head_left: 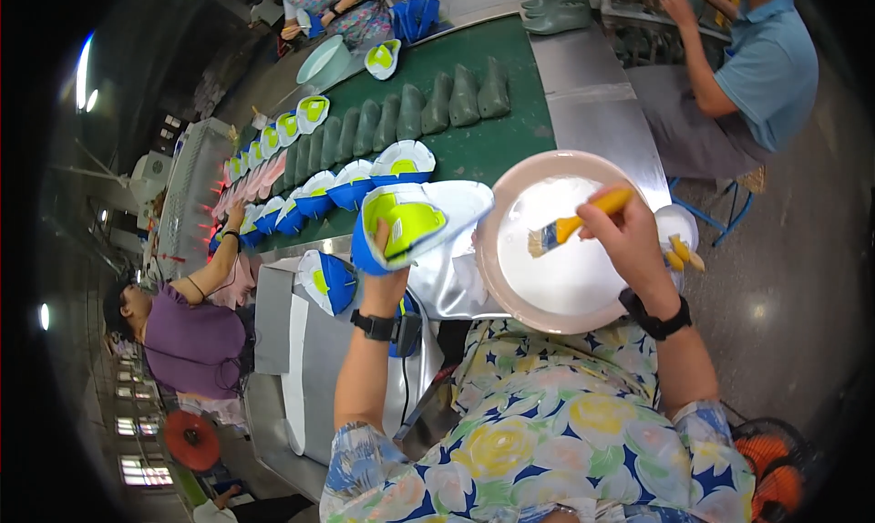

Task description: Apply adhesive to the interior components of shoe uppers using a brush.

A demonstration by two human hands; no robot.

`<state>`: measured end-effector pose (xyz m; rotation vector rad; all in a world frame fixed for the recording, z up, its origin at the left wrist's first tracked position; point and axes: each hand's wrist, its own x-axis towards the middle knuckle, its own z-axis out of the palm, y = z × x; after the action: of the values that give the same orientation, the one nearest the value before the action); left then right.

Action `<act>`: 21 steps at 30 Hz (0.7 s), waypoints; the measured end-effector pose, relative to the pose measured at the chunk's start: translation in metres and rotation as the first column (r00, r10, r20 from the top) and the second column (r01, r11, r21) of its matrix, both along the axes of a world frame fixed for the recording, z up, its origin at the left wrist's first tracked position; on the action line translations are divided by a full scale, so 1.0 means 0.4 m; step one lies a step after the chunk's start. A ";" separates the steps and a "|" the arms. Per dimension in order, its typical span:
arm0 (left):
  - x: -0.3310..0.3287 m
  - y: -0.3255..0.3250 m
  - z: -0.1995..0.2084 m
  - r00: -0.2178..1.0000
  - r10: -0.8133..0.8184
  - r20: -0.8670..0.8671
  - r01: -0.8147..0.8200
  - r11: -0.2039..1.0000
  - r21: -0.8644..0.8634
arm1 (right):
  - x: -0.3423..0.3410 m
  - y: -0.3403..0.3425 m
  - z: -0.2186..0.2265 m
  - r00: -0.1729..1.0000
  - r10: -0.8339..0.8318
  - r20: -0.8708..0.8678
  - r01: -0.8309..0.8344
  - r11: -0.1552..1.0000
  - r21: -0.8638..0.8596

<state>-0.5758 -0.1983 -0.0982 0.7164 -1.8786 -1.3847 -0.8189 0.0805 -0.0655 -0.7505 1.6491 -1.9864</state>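
Note:
My left hand [386, 284] grips a shoe upper [428, 224] in blue and bright yellow-green, its white underside edge turned upward. My right hand [631, 242] is closed around the yellow handle of a flat paintbrush [571, 228]. The bristles are over a pale pink basin [488, 266] of white liquid [565, 290]; whether they touch it, I cannot tell. The upper's white tip comes close to the basin's left rim. Left of my wrist, another blue upper [335, 284] rests by the metal ledge.
Beyond stretches a green belt [524, 144] with rows of dark green shoe lasts [437, 103] and uppers [401, 164]. Right of the basin sits a white container [673, 224] with yellow-handled tools. People work at left [196, 336], far side [337, 12] and right [766, 76].

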 end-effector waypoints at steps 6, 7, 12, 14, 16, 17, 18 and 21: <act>-0.106 -0.143 -0.193 0.985 0.082 -0.153 0.033 0.774 0.632 | 0.020 0.036 -0.071 0.994 -0.007 0.110 0.003 0.999 0.042; -0.147 -0.153 -0.214 0.984 0.037 -0.175 0.080 0.783 0.616 | 0.021 0.043 -0.076 0.996 -0.004 0.093 0.000 0.999 0.046; -0.201 -0.331 -0.414 0.924 0.204 0.323 -0.233 0.971 0.055 | 0.053 0.017 -0.061 0.990 0.079 0.113 -0.093 0.987 0.129; -0.176 -0.357 -0.426 0.837 0.242 0.491 -0.317 0.946 0.073 | 0.050 0.008 -0.061 0.984 0.150 0.095 -0.164 0.972 0.167; -0.271 -0.238 -0.278 0.951 0.053 0.306 -0.168 0.916 0.365 | 0.019 0.042 -0.103 0.995 0.061 0.081 -0.077 0.974 0.214; -0.208 -0.228 -0.216 0.974 -0.053 0.220 -0.039 0.920 0.391 | 0.019 0.047 -0.098 0.996 0.077 0.046 -0.086 0.961 0.264; -0.161 -0.193 -0.138 0.963 -0.128 0.239 0.026 0.920 0.390 | 0.011 0.052 -0.101 0.997 0.067 0.032 -0.073 0.957 0.281; 0.044 -0.107 0.017 0.858 -0.208 0.469 0.112 0.968 0.224 | -0.005 0.049 -0.102 0.996 0.093 0.002 -0.089 0.941 0.327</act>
<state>-0.5581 -0.2411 -0.0912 1.1139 -2.2565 -1.6151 -0.8210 0.1002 -0.1063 -0.7006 1.8542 -1.5912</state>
